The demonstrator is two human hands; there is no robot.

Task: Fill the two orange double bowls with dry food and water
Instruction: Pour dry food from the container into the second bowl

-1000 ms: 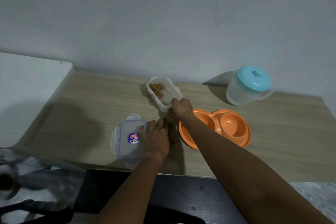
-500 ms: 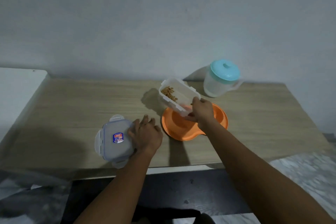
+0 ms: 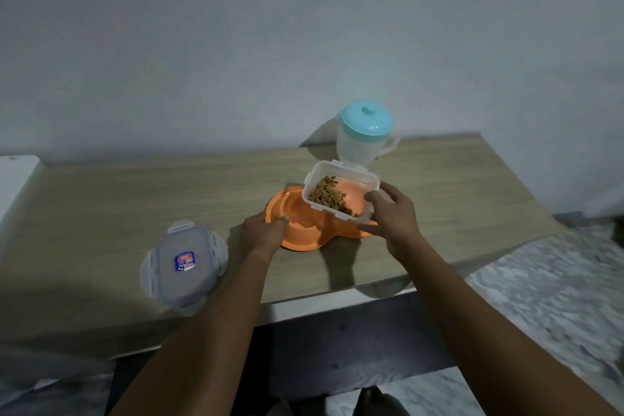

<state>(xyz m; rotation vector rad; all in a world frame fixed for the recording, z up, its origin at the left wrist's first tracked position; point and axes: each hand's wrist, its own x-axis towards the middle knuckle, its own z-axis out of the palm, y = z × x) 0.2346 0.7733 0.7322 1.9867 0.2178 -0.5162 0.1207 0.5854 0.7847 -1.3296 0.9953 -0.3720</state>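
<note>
A: Biggest first. Tabletop [image 3: 135,199] carries the lot. I only see one orange double bowl [image 3: 300,240] near the front edge; if a second one is there, I can't make it out.

B: Hands?

A: My right hand [image 3: 393,216] has its grip closed on the clear food container [image 3: 339,191], tilted over the bowl, kibble [image 3: 329,194] slid toward the low edge. My left hand [image 3: 265,231] pinches the bowl's left rim, thumb over the lip, steadying it.

B: Risks?

A: Main one: the container sits above the middle and right side of the bowl, so a fast tip likely dumps kibble into both wells or over the rim onto the tabletop. The water well then gets fouled.

B: Anything else?

A: The bowl is close to the front edge; a shove from the left grip could push it off. The jug [image 3: 364,135] with the teal lid stands just behind the container; a backswing could knock it. The container lid [image 3: 184,263] lies well left, slightly overhanging the edge, could fall.
</note>
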